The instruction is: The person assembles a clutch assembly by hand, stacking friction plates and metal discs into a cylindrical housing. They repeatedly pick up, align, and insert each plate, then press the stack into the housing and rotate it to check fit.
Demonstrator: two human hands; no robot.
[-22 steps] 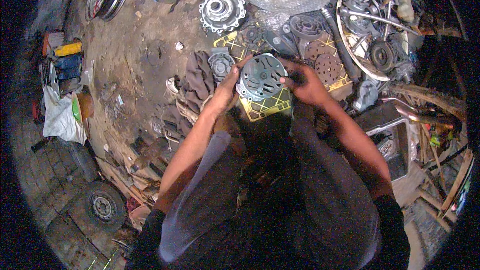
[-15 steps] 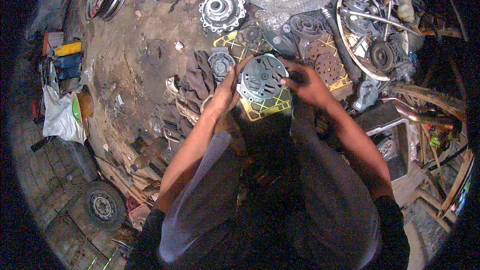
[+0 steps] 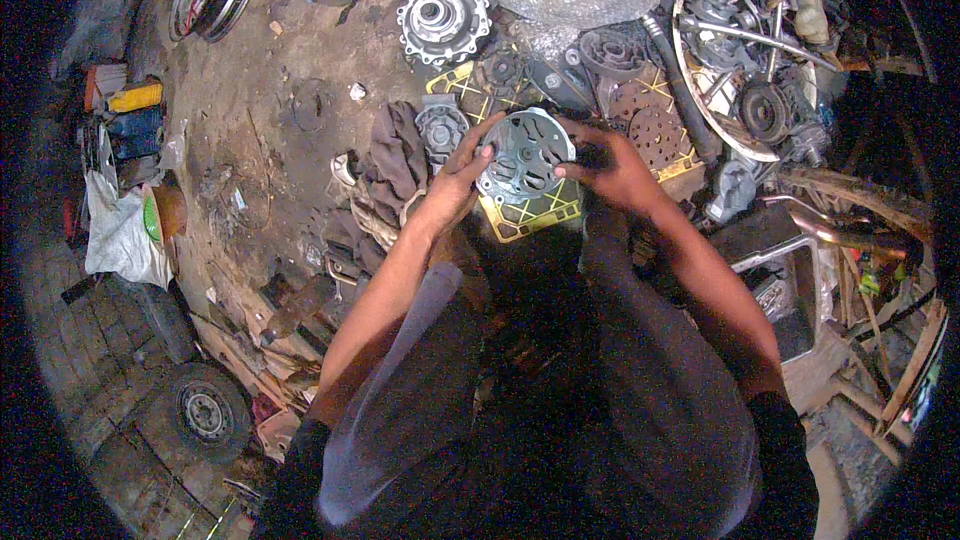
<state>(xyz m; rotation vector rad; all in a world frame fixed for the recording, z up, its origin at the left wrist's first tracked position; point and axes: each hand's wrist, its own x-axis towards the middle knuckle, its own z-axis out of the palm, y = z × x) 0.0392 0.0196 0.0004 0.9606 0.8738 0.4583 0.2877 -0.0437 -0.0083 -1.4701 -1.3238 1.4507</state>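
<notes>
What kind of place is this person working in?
Probably a vehicle repair workshop: both hands hold a round slotted metal housing, engine parts pile up ahead, and a small wheel lies on the dirt floor.

1. Slotted housing between left hand and right hand, above lattice tray.
2. Rag pile left of it.
3. Hub flange behind.
4. Small wheel near-left on floor.

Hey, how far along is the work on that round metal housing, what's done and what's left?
Done: the round slotted housing is off the ground, and other parts, a toothed hub and a smaller casting, lie apart. In hand: left hand and right hand grip its rim. Left: nothing is fitted to it yet; how much remains is unclear.
</notes>
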